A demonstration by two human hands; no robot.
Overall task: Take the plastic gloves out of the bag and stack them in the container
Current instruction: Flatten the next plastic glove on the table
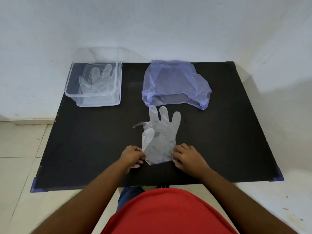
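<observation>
A clear plastic glove (160,134) lies flat on the black table, its fingers pointing away from me. My left hand (133,156) pinches the left corner of its cuff, and my right hand (185,157) pinches the right corner. Behind the glove sits a crumpled purple plastic bag (175,83), its opening facing me. At the back left stands a clear plastic container (94,98) with at least one clear glove (101,76) lying inside.
The black table (84,149) has purple corner guards at its front corners. A white wall rises directly behind it and a tiled floor lies to the left. My red shirt fills the bottom of the view.
</observation>
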